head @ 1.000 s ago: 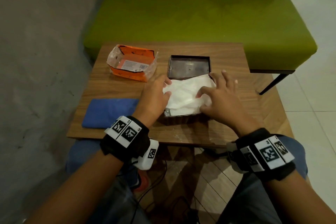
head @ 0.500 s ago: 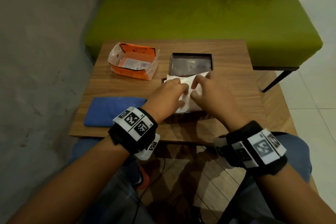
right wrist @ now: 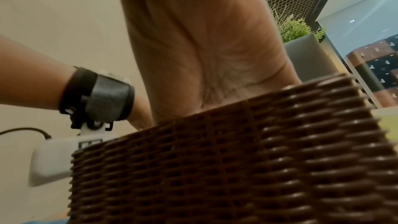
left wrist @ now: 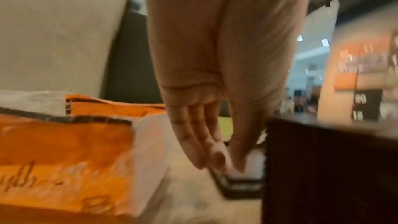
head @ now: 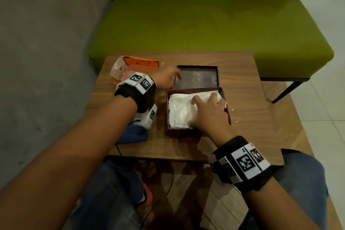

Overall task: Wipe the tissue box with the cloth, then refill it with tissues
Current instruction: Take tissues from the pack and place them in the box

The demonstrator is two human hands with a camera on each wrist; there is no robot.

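The brown woven tissue box stands open in the middle of the wooden table, filled with white tissues. My right hand presses flat on the tissues' right half; in the right wrist view the box wall hides its fingers. The box's dark lid lies upside down just behind the box. My left hand reaches the lid's left edge. In the blurred left wrist view its fingers are straight and touch the lid's corner. The blue cloth lies at front left, partly under my left forearm.
An opened orange tissue packet lies at the table's back left, right beside my left wrist. A green bench runs behind the table and a grey wall stands to the left. My knees are under the front edge.
My left hand has left the tissues and moved back and left to the lid. My right hand has stayed on the tissues, which now sit down inside the box.
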